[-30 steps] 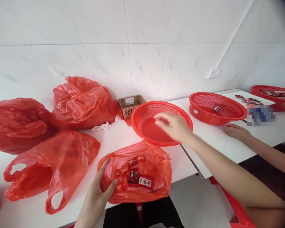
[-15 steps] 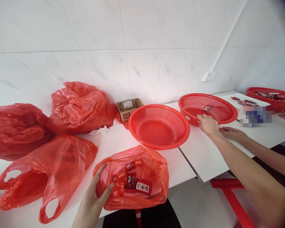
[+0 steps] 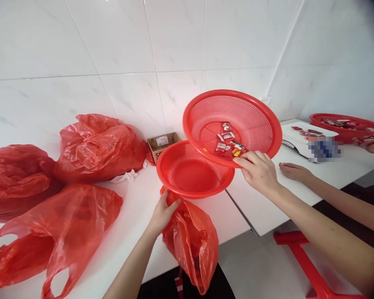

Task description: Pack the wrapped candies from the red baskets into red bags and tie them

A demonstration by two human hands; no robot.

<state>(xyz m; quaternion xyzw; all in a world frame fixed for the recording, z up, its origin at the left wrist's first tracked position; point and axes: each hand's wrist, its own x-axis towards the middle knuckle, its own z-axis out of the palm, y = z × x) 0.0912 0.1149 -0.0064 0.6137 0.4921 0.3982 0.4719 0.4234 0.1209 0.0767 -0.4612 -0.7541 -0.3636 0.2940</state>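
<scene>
Black letter S (image 3: 157,155) on a cardboard box (image 3: 153,147), print on white label (image 3: 162,140) and red packets (image 3: 223,147) unreadable

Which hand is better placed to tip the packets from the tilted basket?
Right hand, likely: its fingers grip the tilted basket close to the packets. The left hand is occupied holding the red plastic bag.

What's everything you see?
Raised basket: one, red, middle
Packets: several, mostly red, inside it
Lower basket: one, red, table
Far basket: one, red, right
Held bag: one, red, front
Bulging bags: two, red, back left
Handled bag: one, red, front left
Box: one, brown, by wall
Scraps: some, white, near box
Tabletops: two, white, underneath
Stool: one, red, lower right
Others' hands: two, bare, right
Trouser legs: two, black, bottom
Left hand: one, holding bag
Right hand: one, on basket
</scene>
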